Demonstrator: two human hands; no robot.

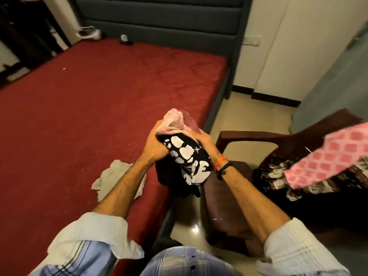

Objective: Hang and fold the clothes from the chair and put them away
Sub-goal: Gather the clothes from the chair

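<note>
Both my hands hold a bundle of clothes above the bed's edge. My left hand [154, 142] grips the left side and my right hand [203, 139] grips the right side. The bundle has a black garment with white shapes [186, 158], a pale pink cloth [173, 124] on top and a bit of purple fabric [191, 122]. The maroon plastic chair [249, 136] stands to the right, with a dark floral garment [278, 174] on its seat. A pink checked cloth [328, 154] stretches from the right edge over the chair, blurred.
The red mattress [99, 106] fills the left, with a grey-white cloth [111, 176] lying near its edge. A grey padded headboard [159, 16] is at the far end, with small items by it. Beige tiled floor [239, 108] lies between bed and chair. White wall panels [288, 46] are behind.
</note>
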